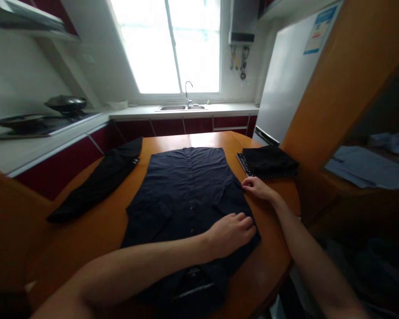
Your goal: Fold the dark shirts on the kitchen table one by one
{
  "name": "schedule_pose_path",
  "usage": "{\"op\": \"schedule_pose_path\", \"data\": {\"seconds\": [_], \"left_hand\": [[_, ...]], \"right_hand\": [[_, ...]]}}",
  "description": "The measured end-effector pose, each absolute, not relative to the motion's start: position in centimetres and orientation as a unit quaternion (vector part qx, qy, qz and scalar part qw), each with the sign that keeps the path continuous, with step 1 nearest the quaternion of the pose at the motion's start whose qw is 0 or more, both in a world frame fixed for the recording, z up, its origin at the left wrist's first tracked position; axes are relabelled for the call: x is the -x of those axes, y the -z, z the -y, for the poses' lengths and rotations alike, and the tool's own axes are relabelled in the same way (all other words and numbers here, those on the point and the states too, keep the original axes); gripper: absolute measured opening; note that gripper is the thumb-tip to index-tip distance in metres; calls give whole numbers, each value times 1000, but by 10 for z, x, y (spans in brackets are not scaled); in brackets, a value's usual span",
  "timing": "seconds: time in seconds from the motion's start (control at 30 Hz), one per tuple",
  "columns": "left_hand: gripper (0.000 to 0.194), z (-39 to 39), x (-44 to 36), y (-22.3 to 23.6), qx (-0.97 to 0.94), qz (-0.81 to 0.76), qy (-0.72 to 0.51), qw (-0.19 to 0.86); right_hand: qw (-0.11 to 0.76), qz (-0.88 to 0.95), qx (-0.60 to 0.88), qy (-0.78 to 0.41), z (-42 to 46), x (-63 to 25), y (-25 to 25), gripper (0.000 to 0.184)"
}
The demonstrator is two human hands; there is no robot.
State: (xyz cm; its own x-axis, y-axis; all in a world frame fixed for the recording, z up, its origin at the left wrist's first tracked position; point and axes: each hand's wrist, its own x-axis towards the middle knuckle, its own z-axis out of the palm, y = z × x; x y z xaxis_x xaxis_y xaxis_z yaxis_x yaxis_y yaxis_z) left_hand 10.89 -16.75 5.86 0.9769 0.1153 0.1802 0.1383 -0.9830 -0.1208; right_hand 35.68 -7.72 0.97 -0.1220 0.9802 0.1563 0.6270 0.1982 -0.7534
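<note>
A dark navy button-up shirt lies flat on the orange wooden table, collar end towards me. My left hand reaches across the shirt and presses on its right side near the edge, fingers curled down on the cloth. My right hand rests at the shirt's right edge, farther up, fingers pinched on the fabric. The shirt's left sleeve stretches out to the left across the table.
A stack of folded dark clothes sits at the table's far right corner. Beyond are a counter with a sink, a stove with pans at left, and a white fridge at right. Light-coloured cloth lies on a shelf at right.
</note>
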Motion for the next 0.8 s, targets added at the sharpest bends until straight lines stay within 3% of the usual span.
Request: {"op": "schedule_pose_path", "data": {"seconds": [0.1,0.37,0.57,0.8], "left_hand": [[11,173,-125,-45,988,64,95,103],[19,178,-121,-30,984,57,110,125],[12,167,-121,-40,994,25,92,50],[16,95,-95,-59,924,376,65,-24]], "right_hand": [[331,702,574,-262,77,-359,-5,24],[310,711,584,-239,62,-373,22,24],[298,717,601,-191,64,-366,17,19],[309,711,604,-185,69,-356,1,15]]}}
